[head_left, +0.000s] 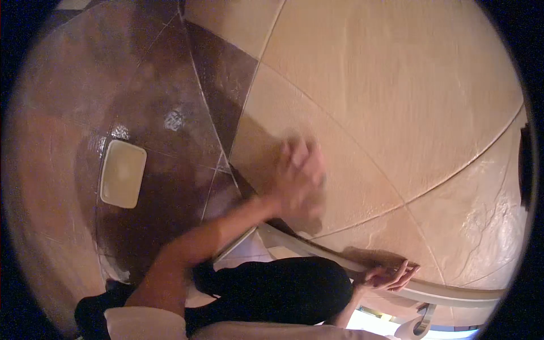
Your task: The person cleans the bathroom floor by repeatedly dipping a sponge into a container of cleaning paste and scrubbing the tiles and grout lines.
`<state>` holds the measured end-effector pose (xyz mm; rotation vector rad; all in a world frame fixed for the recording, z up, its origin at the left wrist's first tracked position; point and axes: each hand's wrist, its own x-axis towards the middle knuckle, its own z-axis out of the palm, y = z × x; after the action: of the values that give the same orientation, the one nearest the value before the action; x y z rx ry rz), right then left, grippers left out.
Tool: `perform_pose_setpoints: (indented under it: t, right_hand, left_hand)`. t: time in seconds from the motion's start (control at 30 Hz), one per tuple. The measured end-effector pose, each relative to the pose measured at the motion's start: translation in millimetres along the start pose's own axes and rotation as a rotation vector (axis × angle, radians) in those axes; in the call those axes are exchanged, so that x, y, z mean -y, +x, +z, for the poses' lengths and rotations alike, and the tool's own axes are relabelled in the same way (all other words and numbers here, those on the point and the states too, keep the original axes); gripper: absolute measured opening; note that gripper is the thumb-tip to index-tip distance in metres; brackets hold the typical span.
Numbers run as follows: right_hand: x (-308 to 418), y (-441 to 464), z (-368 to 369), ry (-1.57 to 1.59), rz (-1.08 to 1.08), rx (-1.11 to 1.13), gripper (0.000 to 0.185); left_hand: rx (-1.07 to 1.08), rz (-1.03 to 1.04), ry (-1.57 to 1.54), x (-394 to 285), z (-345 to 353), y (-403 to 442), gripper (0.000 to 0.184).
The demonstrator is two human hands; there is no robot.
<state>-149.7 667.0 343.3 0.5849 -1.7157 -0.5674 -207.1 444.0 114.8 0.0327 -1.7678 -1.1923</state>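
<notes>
My left hand (299,178) reaches out over the light tiled surface (362,96), right of the dark tiles. Motion smears its fingers, so whether it holds anything is unclear. Lower right, past my dark-clothed knee (294,289), my right hand (394,276) shows slightly curled, spread fingers and nothing in them. It is beside a pale curved edge (453,297). A rectangular pale yellow container (123,174) with a lighter rim stands on the wet-looking dark tiles (175,90) at the left, apart from both hands.
A white roll (409,328) on a metal holder is near the bottom right, beside a bright patch. Grout lines cross the tiles. A dark object (525,167) stands at the far right edge.
</notes>
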Motion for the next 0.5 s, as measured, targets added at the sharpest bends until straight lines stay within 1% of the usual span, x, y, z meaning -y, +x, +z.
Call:
perform_pose_setpoints:
  t: [0.03, 0.07, 0.1, 0.13, 0.17, 0.23, 0.27, 0.3, 0.33, 0.4, 0.5]
  right_hand:
    - [-5, 1, 5, 0.06, -0.099, -0.058, 0.08]
    - [-3, 1, 3, 0.063, -0.1, -0.065, 0.08]
    - [2, 3, -3, -0.008, -0.065, -0.013, 0.08]
    - [3, 3, -6, -0.086, -0.037, 0.047, 0.079]
    - [-1, 3, -5, 0.003, -0.087, 0.027, 0.078]
    - [7, 6, -8, -0.042, -0.043, 0.06, 0.077]
    - [9, 7, -10, -0.084, -0.012, 0.089, 0.077]
    - [2, 1, -7, -0.04, 0.009, 0.071, 0.076]
    - [3, 5, -8, -0.036, -0.002, 0.078, 0.076]
    - [13, 13, -6, 0.004, -0.053, 0.044, 0.076]
    - [-1, 4, -5, 0.016, -0.066, 0.036, 0.078]
  left_hand:
    - [0.058, 0.102, 0.024, -20, 13, -26, 0.084]
    - [0.068, 0.248, 0.102, -25, 11, -30, 0.082]
    - [0.063, 0.248, 0.107, -14, 11, -27, 0.082]
    - [0.122, 0.206, 0.069, 3, 8, -19, 0.081]
    - [0.186, 0.174, 0.04, 23, -1, -5, 0.079]
    - [-0.033, -0.287, -0.004, 61, -39, 55, 0.08]
    - [-0.167, -0.441, -0.056, 91, -42, 71, 0.081]
    - [-0.303, -0.604, -0.107, 108, -45, 75, 0.083]
    - [-0.305, -0.617, -0.106, 105, -45, 63, 0.083]
    - [-0.232, -0.587, -0.146, 91, -30, 24, 0.085]
    - [-0.149, -1.037, -0.255, 42, 22, -102, 0.083]
